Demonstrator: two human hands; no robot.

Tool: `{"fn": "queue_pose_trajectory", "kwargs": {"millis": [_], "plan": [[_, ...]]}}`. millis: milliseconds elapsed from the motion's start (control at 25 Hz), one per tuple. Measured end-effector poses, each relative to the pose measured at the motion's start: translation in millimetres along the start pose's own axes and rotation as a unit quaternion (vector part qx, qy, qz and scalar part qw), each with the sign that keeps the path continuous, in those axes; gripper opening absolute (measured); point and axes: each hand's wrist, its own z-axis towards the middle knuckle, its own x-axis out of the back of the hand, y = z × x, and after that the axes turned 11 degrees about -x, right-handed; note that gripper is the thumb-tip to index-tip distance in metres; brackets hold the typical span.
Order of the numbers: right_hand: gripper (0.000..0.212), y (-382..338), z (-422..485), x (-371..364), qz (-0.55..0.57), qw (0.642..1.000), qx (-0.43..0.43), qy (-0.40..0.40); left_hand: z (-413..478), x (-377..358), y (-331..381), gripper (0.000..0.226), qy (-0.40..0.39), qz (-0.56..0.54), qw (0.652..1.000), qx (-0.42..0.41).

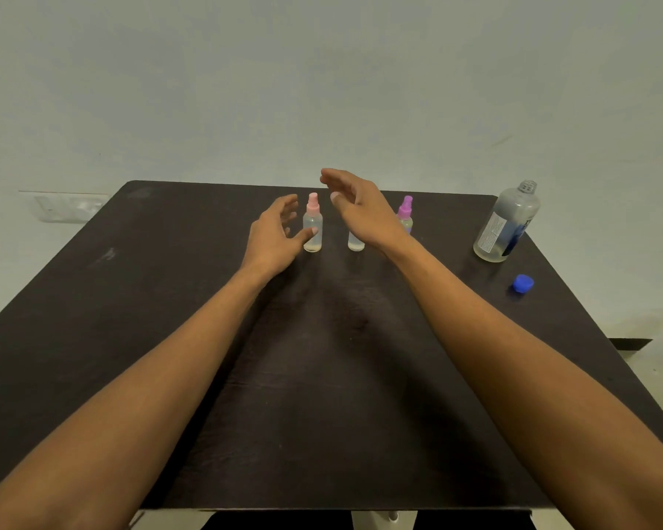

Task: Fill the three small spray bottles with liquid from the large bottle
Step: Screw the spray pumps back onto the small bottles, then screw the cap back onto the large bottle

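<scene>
Three small clear spray bottles stand in a row at the far middle of the dark table point(131, 300). The pink-topped bottle point(312, 227) is on the left. Only the base of the middle bottle point(356, 242) shows, its top hidden behind my right hand. A purple-topped bottle point(405, 214) peeks out behind my right wrist. My left hand point(274, 237) is open, its thumb close beside the pink-topped bottle. My right hand point(355, 206) hovers open over the middle bottle. The large clear bottle point(508, 223) stands uncapped at the far right, its blue cap point(523, 283) lying in front of it.
A pale wall rises right behind the table's far edge. A white wall socket plate point(68, 206) sits low on the wall at the left. The table's right edge runs close past the blue cap.
</scene>
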Motion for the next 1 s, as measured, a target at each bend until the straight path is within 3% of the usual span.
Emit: {"fn": "queue_pose_trajectory", "kwargs": {"millis": [280, 600, 1000], "plan": [[0.046, -2.5, -56.5, 59.6, 0.044, 0.997, 0.021, 0.056, -25.5, 21.4, 55.3, 0.062, 0.049, 0.005, 0.994, -0.098], [0.047, 15.0, -127.6, 94.2, 0.061, 0.994, 0.039, 0.080, -75.7, 7.4, 114.8, 0.061, 0.007, -0.030, 0.986, -0.164], [0.047, 25.3, -152.4, 112.5, 0.061, 0.993, 0.033, 0.100, -78.6, -28.6, 137.9, 0.061, -0.032, -0.049, 0.983, -0.174]]}}
